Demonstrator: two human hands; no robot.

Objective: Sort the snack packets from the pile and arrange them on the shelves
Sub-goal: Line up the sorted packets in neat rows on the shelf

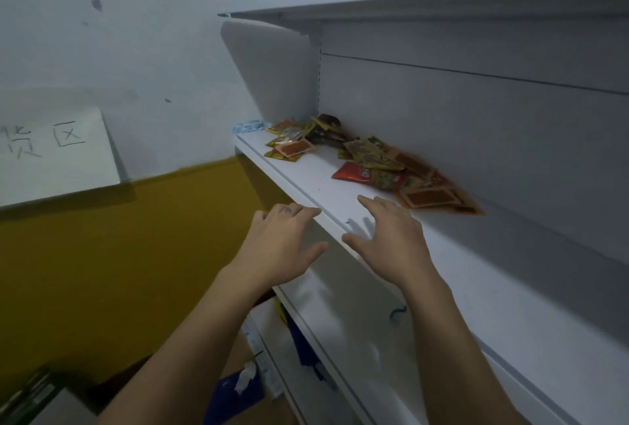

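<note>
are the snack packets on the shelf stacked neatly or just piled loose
Piled loose. The snack packets lie overlapping at mixed angles on the shelf, in two rough clumps against the back panel.

White sign [58, 152] on wall; cardboard box [238, 353], perhaps.

Left hand [284, 241]: bare, palm down, fingers loosely spread and slightly curled, thumb out toward the right, holding nothing. Right hand [388, 237]: bare, palm down, fingers extended forward, thumb splayed toward the left, holding nothing. Both forearms bare, reaching up and forward, hands near each other, apart.
</note>
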